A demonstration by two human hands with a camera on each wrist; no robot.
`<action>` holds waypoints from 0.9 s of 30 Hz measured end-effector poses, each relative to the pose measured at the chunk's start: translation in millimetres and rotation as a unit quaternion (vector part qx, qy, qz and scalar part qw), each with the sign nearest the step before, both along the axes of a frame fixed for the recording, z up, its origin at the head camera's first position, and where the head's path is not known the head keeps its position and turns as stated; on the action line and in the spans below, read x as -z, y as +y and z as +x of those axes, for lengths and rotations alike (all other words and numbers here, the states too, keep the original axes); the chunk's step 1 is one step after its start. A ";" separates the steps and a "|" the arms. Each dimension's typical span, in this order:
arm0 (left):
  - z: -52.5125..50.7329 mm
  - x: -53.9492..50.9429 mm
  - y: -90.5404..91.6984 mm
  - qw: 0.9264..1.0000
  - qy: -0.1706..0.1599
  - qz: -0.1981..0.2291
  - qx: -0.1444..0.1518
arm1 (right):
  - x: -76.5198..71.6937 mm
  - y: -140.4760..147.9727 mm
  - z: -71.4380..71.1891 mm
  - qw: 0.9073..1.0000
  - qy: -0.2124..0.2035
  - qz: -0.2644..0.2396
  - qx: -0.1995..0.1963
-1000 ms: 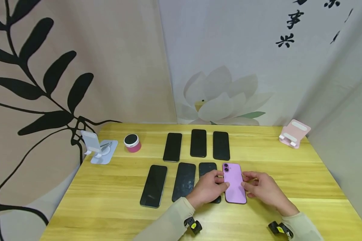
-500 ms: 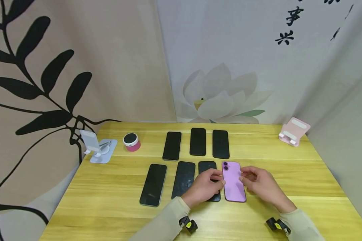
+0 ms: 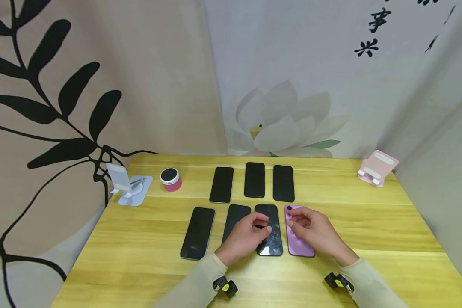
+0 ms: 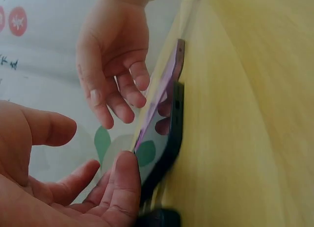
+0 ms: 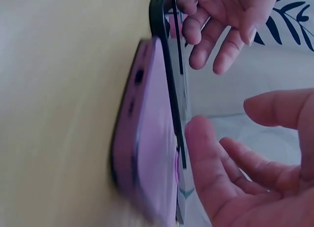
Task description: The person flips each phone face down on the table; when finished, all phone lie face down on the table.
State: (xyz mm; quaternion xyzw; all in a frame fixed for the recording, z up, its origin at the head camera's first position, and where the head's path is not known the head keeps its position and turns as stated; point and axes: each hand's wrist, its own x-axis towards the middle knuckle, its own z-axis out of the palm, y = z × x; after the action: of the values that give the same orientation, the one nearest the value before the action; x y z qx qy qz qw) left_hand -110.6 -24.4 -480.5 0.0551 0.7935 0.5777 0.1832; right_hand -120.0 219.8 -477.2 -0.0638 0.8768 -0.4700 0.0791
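In the head view, a purple smartphone [image 3: 301, 247] lies back up at the right end of the nearer row, its camera lenses at the far end. My right hand [image 3: 318, 233] hovers over its upper part with loosely bent fingers; the right wrist view shows a gap between that hand and the purple phone [image 5: 154, 134]. To the left, a dark smartphone [image 3: 271, 248] lies screen up. My left hand [image 3: 243, 239] floats above its left edge and partly hides another dark phone [image 3: 235, 214]. Between the fingers of either hand there is nothing.
Another black phone [image 3: 197, 233] lies at the left of this row. Behind stand three more in line: phones [image 3: 221, 185], [image 3: 254, 179] on the left and middle, and a phone [image 3: 283, 183] on the right. A blue stand [image 3: 132, 190], pink jar [image 3: 171, 179] and pink stand [image 3: 377, 168] sit farther out.
Both hands have come away from the purple phone's sides and shifted left. The right hand now hangs over that phone, the left over the dark phones. The phones keep their places.
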 end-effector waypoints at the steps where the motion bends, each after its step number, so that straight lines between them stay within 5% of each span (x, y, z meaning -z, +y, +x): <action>1: 0.4 0.0 -3.0 1.000 -0.001 -0.001 -0.006 | 0.1 -3.1 -0.7 1.000 0.000 -0.001 -0.003; 12: 3.7 -3.1 -28.3 1.000 -0.011 0.002 -0.003 | 0.5 -27.2 0.1 0.997 -0.051 -0.045 -0.032; 27: -0.6 0.5 -27.7 0.995 -0.066 0.071 -0.011 | 1.6 -22.2 3.8 0.994 -0.089 -0.063 -0.019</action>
State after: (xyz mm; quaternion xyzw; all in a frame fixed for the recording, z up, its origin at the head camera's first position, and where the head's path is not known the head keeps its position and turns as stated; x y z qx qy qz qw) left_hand -111.3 -52.0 -481.1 0.0211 0.7371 0.6371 0.2244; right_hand -116.2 197.6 -478.8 -0.0433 0.8334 -0.5269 0.1613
